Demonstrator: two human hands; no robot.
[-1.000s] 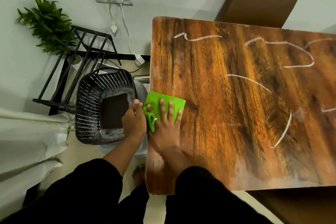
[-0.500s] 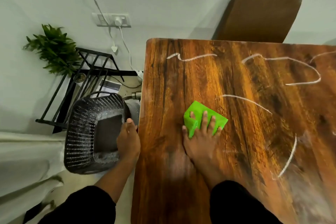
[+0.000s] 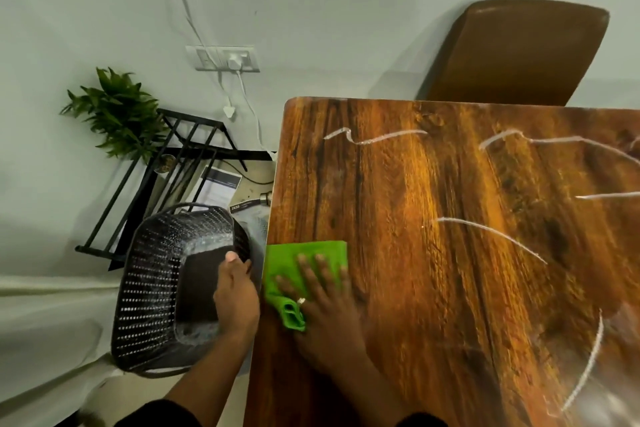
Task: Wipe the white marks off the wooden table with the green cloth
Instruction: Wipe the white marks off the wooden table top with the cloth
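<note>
Pressed flat with fingers spread on the green cloth point(image 3: 304, 260), the right hand point(image 3: 325, 305) has been drawn back from mid-tabletop to the left edge of the tabletop point(image 3: 398, 184), beside the black basket point(image 3: 156, 288) gripped at its rim by the left hand point(image 3: 237, 291), while several white marks point(image 3: 485, 236) remain unwiped.

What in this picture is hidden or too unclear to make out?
Head view only:
- Green cloth: partly covered by the right hand.
- Table: cut off at the right and bottom edges, so are some marks.
- Paper on the floor: print too small.
- Basket: floor partly hidden by the left hand.
</note>
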